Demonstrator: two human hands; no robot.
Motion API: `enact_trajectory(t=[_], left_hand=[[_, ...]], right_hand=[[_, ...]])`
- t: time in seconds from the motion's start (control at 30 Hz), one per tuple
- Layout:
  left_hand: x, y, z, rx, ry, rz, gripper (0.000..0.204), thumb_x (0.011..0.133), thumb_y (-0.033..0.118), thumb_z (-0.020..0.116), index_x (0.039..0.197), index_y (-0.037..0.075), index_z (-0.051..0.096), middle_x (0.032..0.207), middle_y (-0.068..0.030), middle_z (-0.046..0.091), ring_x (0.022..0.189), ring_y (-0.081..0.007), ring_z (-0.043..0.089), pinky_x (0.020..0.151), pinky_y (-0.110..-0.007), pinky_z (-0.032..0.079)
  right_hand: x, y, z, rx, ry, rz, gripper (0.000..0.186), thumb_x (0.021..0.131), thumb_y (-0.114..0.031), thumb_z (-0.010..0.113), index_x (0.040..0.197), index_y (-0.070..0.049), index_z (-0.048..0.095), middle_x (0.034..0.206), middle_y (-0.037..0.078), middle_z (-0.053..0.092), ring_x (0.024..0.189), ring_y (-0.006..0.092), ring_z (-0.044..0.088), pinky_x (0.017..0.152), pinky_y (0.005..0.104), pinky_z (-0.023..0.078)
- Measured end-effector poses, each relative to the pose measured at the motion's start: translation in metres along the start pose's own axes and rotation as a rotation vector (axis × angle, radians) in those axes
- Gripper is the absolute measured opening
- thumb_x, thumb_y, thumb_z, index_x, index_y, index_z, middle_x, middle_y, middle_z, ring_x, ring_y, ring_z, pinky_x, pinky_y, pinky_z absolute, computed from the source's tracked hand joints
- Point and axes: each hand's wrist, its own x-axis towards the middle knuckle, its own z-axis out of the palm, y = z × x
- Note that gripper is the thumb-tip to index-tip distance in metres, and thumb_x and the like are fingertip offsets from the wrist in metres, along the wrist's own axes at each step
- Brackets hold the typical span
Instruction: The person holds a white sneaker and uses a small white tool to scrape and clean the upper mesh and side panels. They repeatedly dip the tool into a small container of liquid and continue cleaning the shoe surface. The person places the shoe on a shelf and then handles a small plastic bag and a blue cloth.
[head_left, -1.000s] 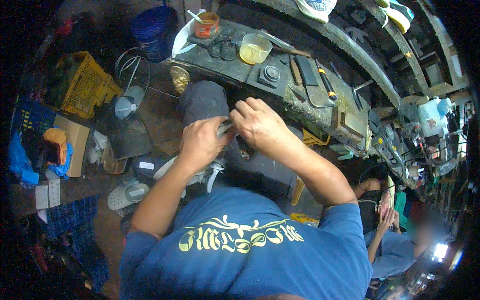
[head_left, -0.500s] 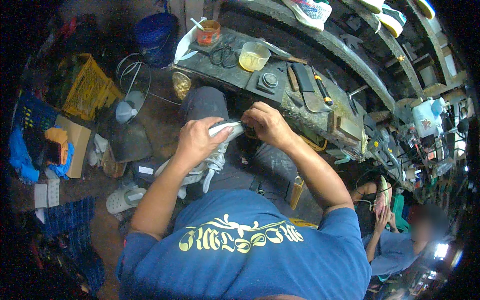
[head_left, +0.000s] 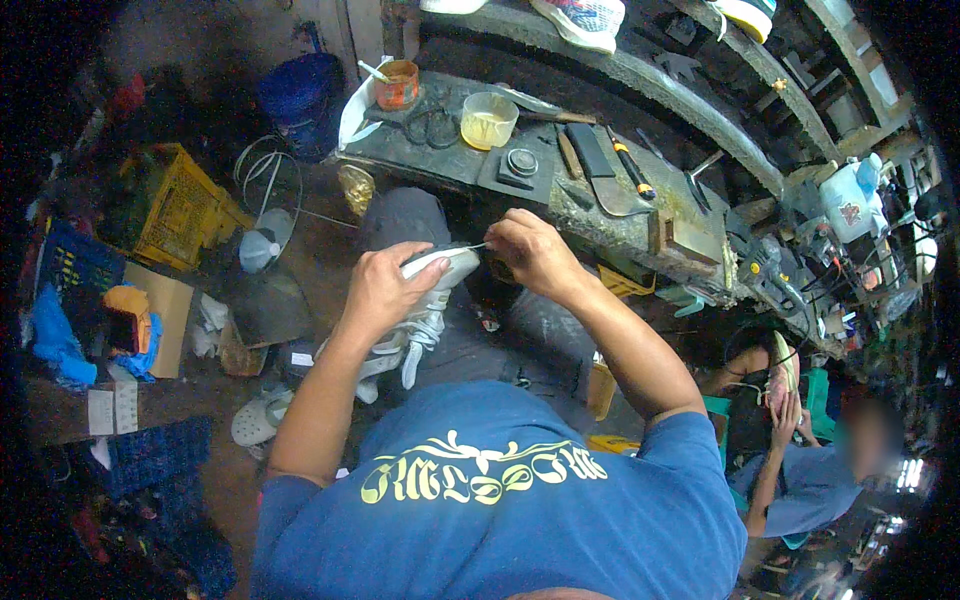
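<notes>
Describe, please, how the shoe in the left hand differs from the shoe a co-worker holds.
The near shoe looks mostly white; the far shoe looks pinkish. The near shoe appears larger in view than the far one. The left hand grips the near shoe; a co-worker's hand holds the far one. Both are hand-held.

A shoe workshop: a black-and-orange-handled long tool (head_left: 634, 168) lies on a scuffed dark worktop (head_left: 430, 158); white-soled sneakers (head_left: 585, 22) line grey racks (head_left: 632, 75).

The right hand (head_left: 532, 256) is now farther from the left hand (head_left: 392, 284) than one second before. Between them, more of the white shoe (head_left: 432, 302) is visible.
</notes>
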Motion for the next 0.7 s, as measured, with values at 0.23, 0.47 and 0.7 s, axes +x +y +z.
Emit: enact_trajectory(t=[0.23,0.47,0.7], left_hand=[[-0.02,-0.031,-0.031,-0.162,-0.026,-0.085,0.049,0.085,0.034,0.084,0.12,0.001,0.073,0.107,-0.0171,0.077,0.1,-0.0274,0.074,0.093,-0.038,0.055],[-0.028,-0.075,-0.056,-0.341,-0.015,-0.209,0.047,0.087,0.031,0.084,0.117,-0.002,0.07,0.106,-0.007,0.074,0.096,-0.0148,0.067,0.088,-0.032,0.054],[-0.011,-0.058,-0.076,-0.735,0.088,-0.05,0.063,0.089,0.047,0.082,0.126,-0.002,0.066,0.113,-0.0049,0.072,0.101,-0.0124,0.065,0.091,-0.029,0.051]], right_hand=[[-0.046,-0.004,-0.017,0.115,0.311,0.289,0.008,0.094,-0.003,0.07,0.101,0.001,0.068,0.092,0.011,0.066,0.086,0.0223,0.065,0.079,0.033,0.051],[-0.107,0.006,0.019,0.574,0.555,0.637,0.019,0.105,-0.016,0.063,0.119,-0.004,0.061,0.091,0.003,0.067,0.08,0.0082,0.061,0.073,0.0246,0.049],[-0.107,-0.009,0.037,0.687,0.531,0.63,0.02,0.109,-0.013,0.051,0.124,-0.004,0.061,0.106,0.004,0.064,0.092,0.0101,0.062,0.077,0.0258,0.053]])
